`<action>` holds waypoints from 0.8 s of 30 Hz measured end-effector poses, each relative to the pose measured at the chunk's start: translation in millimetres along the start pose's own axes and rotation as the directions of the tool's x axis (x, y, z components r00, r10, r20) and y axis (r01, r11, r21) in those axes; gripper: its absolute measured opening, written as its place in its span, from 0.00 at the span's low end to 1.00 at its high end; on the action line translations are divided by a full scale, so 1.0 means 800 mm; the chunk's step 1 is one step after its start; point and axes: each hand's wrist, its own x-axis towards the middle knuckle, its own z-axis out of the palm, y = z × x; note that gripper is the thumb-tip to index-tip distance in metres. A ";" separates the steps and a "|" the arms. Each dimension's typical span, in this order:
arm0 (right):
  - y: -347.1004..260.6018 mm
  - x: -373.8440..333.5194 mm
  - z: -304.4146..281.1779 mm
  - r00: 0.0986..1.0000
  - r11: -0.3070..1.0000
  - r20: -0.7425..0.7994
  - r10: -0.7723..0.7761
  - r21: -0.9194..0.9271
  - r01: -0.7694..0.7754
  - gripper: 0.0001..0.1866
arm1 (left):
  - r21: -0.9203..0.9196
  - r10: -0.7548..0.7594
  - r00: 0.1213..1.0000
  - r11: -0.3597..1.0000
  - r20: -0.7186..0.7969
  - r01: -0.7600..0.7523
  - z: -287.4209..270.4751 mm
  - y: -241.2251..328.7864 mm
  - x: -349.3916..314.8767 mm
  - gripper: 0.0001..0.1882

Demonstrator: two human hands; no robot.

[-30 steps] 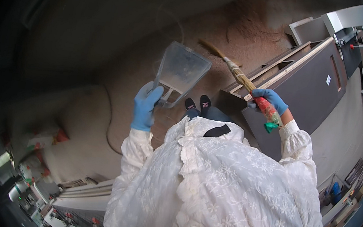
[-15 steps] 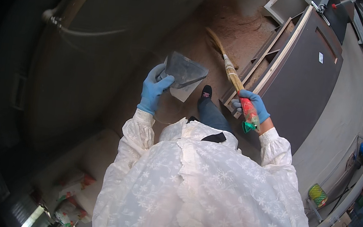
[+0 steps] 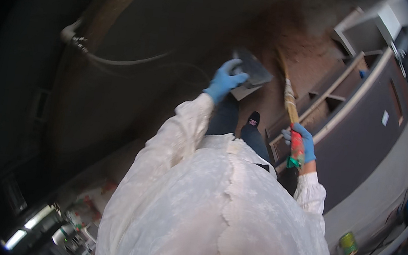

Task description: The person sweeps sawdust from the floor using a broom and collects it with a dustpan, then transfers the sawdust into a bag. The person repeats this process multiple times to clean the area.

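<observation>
holding broom point(image 3: 291, 106) & dustpan point(image 3: 255, 73) nr dark cabinet point(image 3: 357, 141) on r.

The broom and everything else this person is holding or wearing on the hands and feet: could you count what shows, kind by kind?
Broom: 1, in the right hand
Dustpan: 1, in the left hand
Blue gloves: 2, one on each hand
Shoe: 1 in sight
Total: 5
</observation>
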 end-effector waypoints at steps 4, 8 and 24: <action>-0.015 0.000 0.047 0.999 0.999 0.020 -0.045 0.019 0.044 0.17 | -0.009 -0.096 0.990 0.995 0.100 0.098 -0.013 -0.023 0.104 0.39; -0.015 0.017 0.108 0.990 0.994 -0.088 -0.111 -0.020 0.110 0.17 | 0.069 -0.165 0.979 0.985 0.119 0.157 -0.021 -0.081 0.187 0.41; -0.085 0.077 0.234 0.987 0.940 -0.077 -0.144 0.301 0.161 0.20 | 0.021 -0.137 0.944 0.990 0.302 0.137 0.015 -0.007 0.253 0.33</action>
